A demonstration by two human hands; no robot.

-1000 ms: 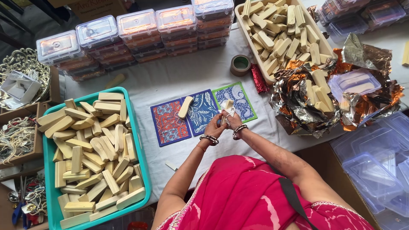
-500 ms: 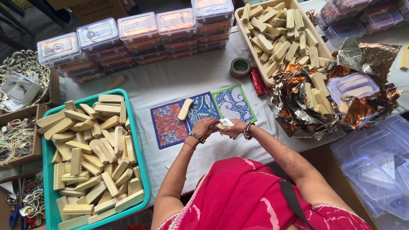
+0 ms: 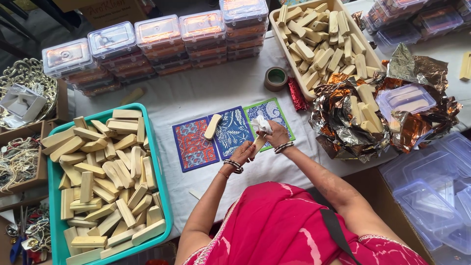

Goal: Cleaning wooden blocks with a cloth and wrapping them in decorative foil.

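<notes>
- Hands meet over the patterned cards at the table's near edge; both work one pale soap bar.
- Left hand: fingers clenched round the bar's lower end, from below and to the left.
- Right hand: fingers pinch a crumpled white cloth against the bar's upper end, above the left fingertips.
- Bar's long axis runs diagonally, from the left fingers up and away toward the right fingers; both hands are on it, so neither is nearer.
- A second bar lies loose on the blue card, just left of the left fingers, long axis nearly upright in view.
- Teal tray of bars sits well left of the left hand; foil wrappers lie right of the right hand.
</notes>
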